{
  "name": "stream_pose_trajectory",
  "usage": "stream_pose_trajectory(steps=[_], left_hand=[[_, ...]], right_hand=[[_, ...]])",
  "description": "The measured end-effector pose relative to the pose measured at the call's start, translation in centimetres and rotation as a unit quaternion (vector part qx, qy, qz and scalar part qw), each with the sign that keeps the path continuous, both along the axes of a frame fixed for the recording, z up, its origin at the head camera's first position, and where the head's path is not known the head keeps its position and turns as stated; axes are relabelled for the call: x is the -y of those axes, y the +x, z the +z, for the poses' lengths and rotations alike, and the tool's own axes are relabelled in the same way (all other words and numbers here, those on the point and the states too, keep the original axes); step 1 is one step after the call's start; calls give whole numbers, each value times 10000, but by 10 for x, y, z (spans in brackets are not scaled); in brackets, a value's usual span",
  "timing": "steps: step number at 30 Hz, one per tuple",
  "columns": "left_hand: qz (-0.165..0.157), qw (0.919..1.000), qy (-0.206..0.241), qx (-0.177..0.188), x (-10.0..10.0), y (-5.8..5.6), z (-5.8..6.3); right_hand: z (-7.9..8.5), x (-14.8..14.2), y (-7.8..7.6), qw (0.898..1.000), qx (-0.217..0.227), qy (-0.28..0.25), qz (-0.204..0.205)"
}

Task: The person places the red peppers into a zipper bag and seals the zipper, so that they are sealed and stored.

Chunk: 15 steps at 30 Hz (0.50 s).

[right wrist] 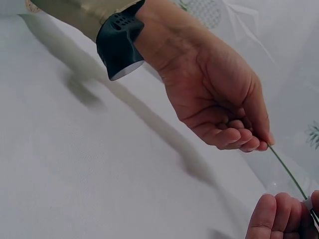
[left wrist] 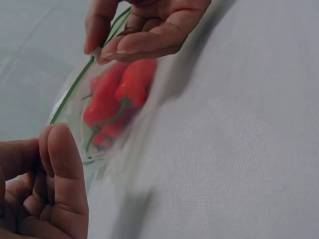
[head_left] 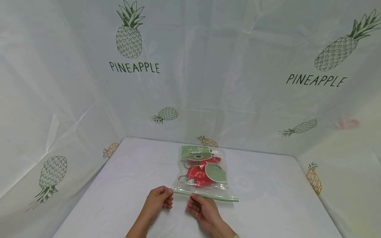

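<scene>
A clear zip bag [head_left: 215, 172] with green printed patches lies on the table, its green zip strip [head_left: 221, 198] toward me. Inside are several red peppers [left wrist: 107, 99] with green stems. My left hand [head_left: 156, 200] pinches the strip's left end between thumb and forefinger. Farther right along the strip, my right hand [head_left: 203, 211] pinches a small whitish slider [left wrist: 96, 53], partly hidden by the fingertips. Between the hands the strip runs taut as a single line [right wrist: 288, 171]. Past the slider, in the left wrist view, the two green edges stand apart.
The white tabletop [head_left: 268, 191] stretches to both sides of the bag. Pale sheets [head_left: 220, 66] printed with pineapples hang behind and beside the table. A dark strap [right wrist: 117, 42] sits around my left wrist.
</scene>
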State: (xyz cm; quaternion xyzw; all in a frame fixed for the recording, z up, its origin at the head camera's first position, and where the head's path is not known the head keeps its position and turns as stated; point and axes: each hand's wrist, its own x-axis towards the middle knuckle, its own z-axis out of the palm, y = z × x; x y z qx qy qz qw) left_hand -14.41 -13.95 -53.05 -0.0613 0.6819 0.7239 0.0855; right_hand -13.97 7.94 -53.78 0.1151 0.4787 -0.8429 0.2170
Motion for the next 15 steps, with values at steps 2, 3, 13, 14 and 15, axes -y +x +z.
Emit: stream_pose_trajectory(steps=[2, 3, 13, 14, 15], left_hand=[[-8, 10000, -20, 9, 0, 0, 0], [-14, 10000, -26, 11, 1, 0, 0], [-5, 10000, -14, 59, 1, -1, 1], [-4, 10000, -18, 61, 1, -1, 1], [-3, 10000, -25, 63, 1, -1, 1]], right_hand=[[0, -2, 0, 10000, -4, 22, -11], [0, -3, 0, 10000, -5, 33, -14], [1, -12, -1, 9999, -36, 141, -75], [1, -12, -1, 9999, -39, 134, -79], [1, -13, -1, 9999, -40, 126, -80]])
